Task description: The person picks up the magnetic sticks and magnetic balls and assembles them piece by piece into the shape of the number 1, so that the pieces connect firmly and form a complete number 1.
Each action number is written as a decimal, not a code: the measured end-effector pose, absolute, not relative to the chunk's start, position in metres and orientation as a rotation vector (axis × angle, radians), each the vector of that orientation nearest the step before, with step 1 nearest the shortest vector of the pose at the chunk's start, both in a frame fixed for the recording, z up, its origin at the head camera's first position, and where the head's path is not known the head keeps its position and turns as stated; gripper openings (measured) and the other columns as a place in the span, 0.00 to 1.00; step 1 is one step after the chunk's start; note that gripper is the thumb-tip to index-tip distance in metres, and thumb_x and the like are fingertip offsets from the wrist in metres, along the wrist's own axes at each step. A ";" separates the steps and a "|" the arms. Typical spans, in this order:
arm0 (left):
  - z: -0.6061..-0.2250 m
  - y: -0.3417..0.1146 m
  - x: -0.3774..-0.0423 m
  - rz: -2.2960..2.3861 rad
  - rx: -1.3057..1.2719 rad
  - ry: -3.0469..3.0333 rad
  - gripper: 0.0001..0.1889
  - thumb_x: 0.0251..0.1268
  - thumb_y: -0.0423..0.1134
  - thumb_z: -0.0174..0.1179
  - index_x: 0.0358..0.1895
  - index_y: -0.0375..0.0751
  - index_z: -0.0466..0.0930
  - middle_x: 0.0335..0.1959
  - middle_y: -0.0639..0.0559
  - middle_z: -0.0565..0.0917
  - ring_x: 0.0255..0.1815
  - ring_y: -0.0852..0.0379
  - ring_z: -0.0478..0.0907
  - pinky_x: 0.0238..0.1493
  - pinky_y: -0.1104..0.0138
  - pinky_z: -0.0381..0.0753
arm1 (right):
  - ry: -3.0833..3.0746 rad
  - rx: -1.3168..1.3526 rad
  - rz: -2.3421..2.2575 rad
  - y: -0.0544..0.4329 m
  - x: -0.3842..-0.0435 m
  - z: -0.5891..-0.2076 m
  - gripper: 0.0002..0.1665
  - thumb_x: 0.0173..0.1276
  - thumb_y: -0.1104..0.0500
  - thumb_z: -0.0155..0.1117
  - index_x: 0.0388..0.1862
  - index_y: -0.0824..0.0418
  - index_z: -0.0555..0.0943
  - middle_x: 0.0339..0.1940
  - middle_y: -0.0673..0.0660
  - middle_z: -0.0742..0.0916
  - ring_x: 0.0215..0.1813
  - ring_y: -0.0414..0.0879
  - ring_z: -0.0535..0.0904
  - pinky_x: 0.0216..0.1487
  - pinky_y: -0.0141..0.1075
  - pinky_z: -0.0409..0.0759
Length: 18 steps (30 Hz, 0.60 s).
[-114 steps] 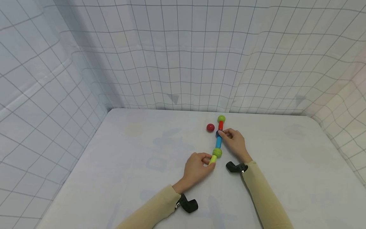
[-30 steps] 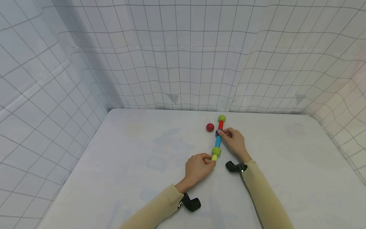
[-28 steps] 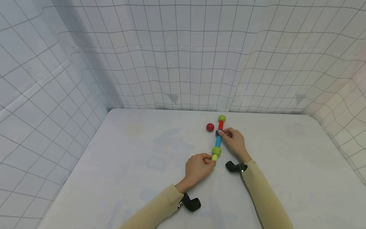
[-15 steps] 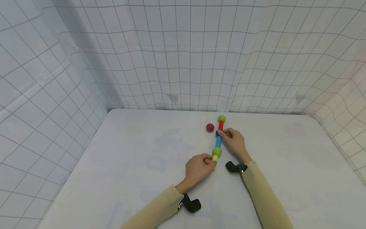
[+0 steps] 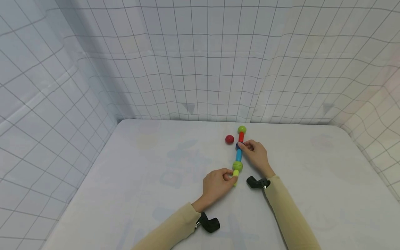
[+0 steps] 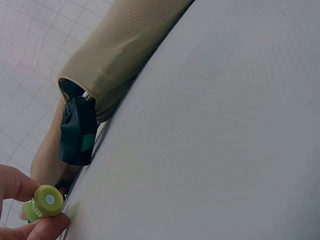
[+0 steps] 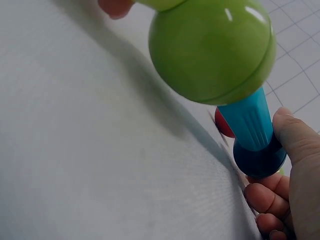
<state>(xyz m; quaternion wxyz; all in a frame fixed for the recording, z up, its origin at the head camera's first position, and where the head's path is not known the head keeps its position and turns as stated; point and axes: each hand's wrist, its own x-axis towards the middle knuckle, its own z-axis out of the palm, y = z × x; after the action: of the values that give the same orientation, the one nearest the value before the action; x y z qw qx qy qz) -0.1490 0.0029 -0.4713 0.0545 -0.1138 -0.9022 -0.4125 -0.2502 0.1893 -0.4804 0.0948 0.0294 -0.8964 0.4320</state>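
Overhead, a toy rod (image 5: 239, 152) of coloured sticks and balls was seen lying on the table (image 5: 140, 180), its lime end stick pinched by the left hand (image 5: 215, 182) and its dark blue joint by the right hand (image 5: 256, 154), with 1 red ball (image 5: 229, 139) just beside it. At the left wrist, the lime stick (image 6: 44, 202) was held between thumb and finger. At the right wrist, the blue stick (image 7: 250, 120) below the green ball (image 7: 212, 47) was gripped by thumb and curled fingers (image 7: 265, 197).

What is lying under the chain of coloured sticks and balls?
Under the chain only the white table cover shows; the right hand hides the dark blue joint's underside.
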 end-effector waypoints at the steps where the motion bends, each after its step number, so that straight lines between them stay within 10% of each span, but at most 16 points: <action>1: -0.471 0.003 -0.149 -1.255 -0.345 -2.739 0.12 0.55 0.50 0.64 0.38 0.49 0.87 0.18 0.70 0.76 0.19 0.71 0.70 0.21 0.72 0.66 | -2.661 0.088 1.276 0.190 -0.250 -0.481 0.26 0.66 0.40 0.61 0.38 0.63 0.82 0.27 0.55 0.78 0.36 0.49 0.68 0.36 0.39 0.63; 18: -0.470 0.002 -0.149 -1.169 -0.410 -2.728 0.13 0.59 0.52 0.62 0.36 0.49 0.86 0.15 0.68 0.73 0.19 0.68 0.68 0.20 0.71 0.65 | -2.654 0.107 1.281 0.190 -0.251 -0.481 0.25 0.65 0.40 0.61 0.38 0.62 0.82 0.27 0.56 0.78 0.36 0.49 0.69 0.37 0.39 0.63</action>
<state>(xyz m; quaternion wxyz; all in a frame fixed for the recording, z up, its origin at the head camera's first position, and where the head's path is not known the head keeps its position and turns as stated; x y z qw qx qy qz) -0.1490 0.0020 -0.4701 0.0726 -0.1366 -0.9081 -0.3892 -0.2509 0.1896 -0.4811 0.0960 0.0361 -0.8958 0.4324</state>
